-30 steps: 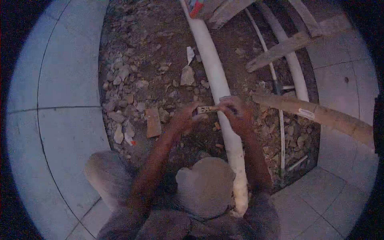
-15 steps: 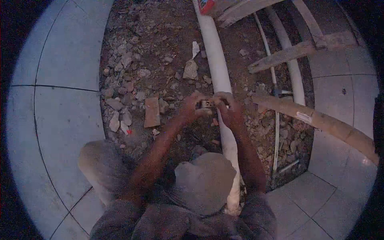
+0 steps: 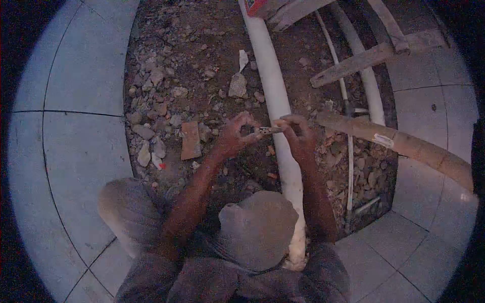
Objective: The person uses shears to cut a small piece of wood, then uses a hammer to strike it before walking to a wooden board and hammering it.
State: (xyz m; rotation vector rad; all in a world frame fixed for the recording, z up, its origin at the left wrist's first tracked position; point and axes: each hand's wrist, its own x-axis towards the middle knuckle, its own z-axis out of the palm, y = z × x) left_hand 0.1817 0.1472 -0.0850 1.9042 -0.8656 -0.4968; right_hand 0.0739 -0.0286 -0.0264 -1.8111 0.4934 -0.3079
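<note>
Between my two hands is a small object with dark openings or marks on it, too small to name, just over a thick white pipe. My left hand pinches its left end with thumb and fingertips. At the other end, the fingers of my right hand are closed on it, above the pipe. A light brown bit shows at my right fingertips. Both forearms reach forward over my knees.
Stony soil runs between tiled floors. A brick piece lies left of my hands. To the right are a curved brown pipe, thin and thick pipes, and a wooden frame. A red item is at the top.
My hands have drawn slightly apart, and the small object now looks thinner, as if turned. My right hand has shifted a little to the right. The whole view has moved slightly.
</note>
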